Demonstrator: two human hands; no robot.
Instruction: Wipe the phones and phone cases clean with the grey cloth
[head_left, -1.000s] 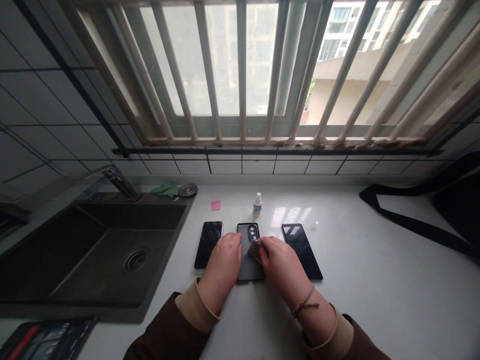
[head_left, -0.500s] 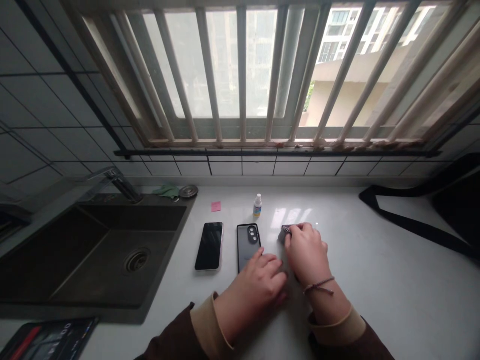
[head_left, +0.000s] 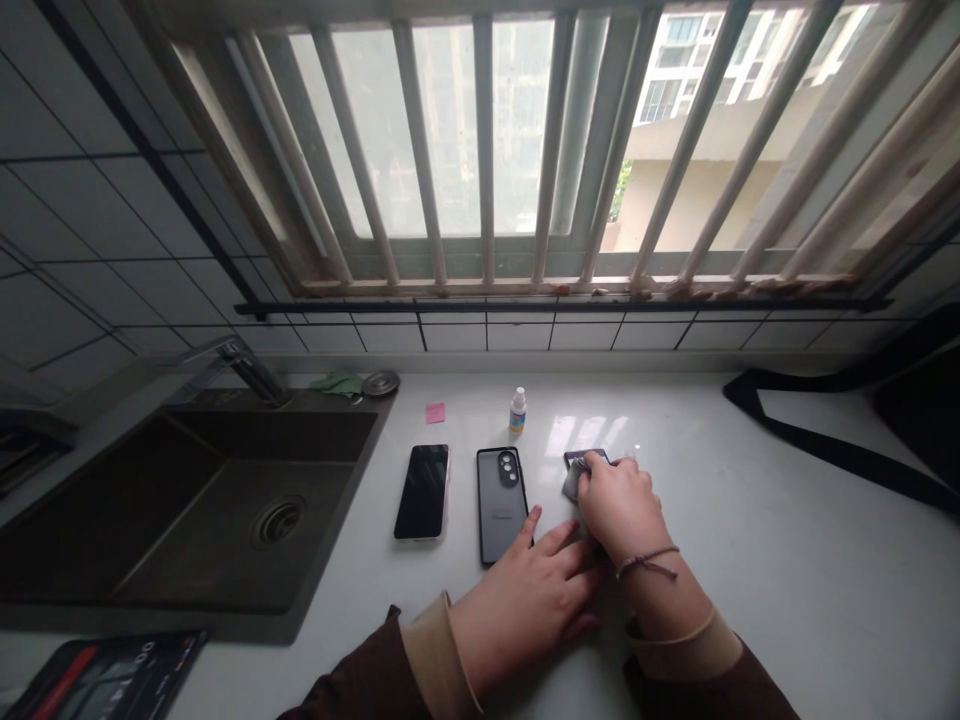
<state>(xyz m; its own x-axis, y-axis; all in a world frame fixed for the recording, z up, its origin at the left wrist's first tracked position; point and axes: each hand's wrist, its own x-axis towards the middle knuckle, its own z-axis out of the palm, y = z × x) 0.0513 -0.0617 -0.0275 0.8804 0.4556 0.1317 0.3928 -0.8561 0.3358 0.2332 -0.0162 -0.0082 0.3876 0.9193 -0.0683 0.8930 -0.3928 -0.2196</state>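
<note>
My right hand [head_left: 619, 505] pinches a small grey cloth [head_left: 572, 482] against a dark flat thing that looks like a phone [head_left: 600, 454]. Only the top edge of that phone shows; my hands hide most of it. My left hand [head_left: 536, 600] lies low with its fingers spread, fingertips close by my right hand. Its thumb is beside the right edge of a black-rimmed phone case [head_left: 501, 515]. Further left lies another phone [head_left: 422, 492], screen up and dark. A small white dropper bottle [head_left: 517, 411] stands behind the case.
A pink sticky note [head_left: 435, 413] lies behind the left phone. The sink [head_left: 315, 575] with its faucet [head_left: 255, 370] is on the left, a green cloth [head_left: 337, 383] at its back rim. A black strap [head_left: 810, 440] lies at right. Bars cover the window [head_left: 487, 150].
My left hand has shifted right and uncovered the lower part of the phone case. My right hand and the grey cloth moved slightly down, showing more of the phone's top edge.
</note>
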